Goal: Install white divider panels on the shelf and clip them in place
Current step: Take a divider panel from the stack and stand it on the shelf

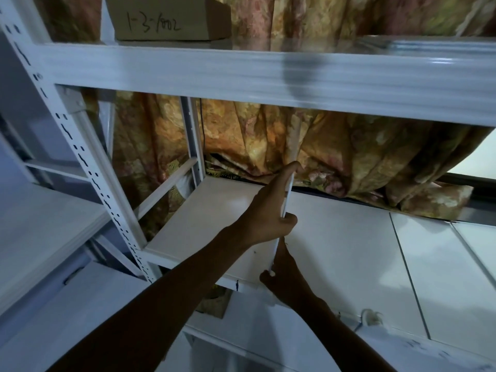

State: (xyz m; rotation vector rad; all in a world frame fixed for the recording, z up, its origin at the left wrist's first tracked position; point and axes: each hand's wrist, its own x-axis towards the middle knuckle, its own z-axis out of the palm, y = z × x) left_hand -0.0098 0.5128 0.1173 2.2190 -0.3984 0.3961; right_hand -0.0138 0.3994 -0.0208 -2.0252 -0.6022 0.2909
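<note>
Both hands, left hand (271, 210) and right hand (281, 280), clamp one upright divider panel (291, 167) at the shelf (214, 218) front edge; no clip is visible yet.

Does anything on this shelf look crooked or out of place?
Mainly the floral curtain: it sags in a bunch onto the back of the shelf board. The divider panel, gripped by the left hand and right hand, leans slightly rather than standing straight.

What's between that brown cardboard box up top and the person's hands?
In the head view, a thick white shelf beam runs between the cardboard box and the hands, left and right, which grip an upright white divider panel.
</note>
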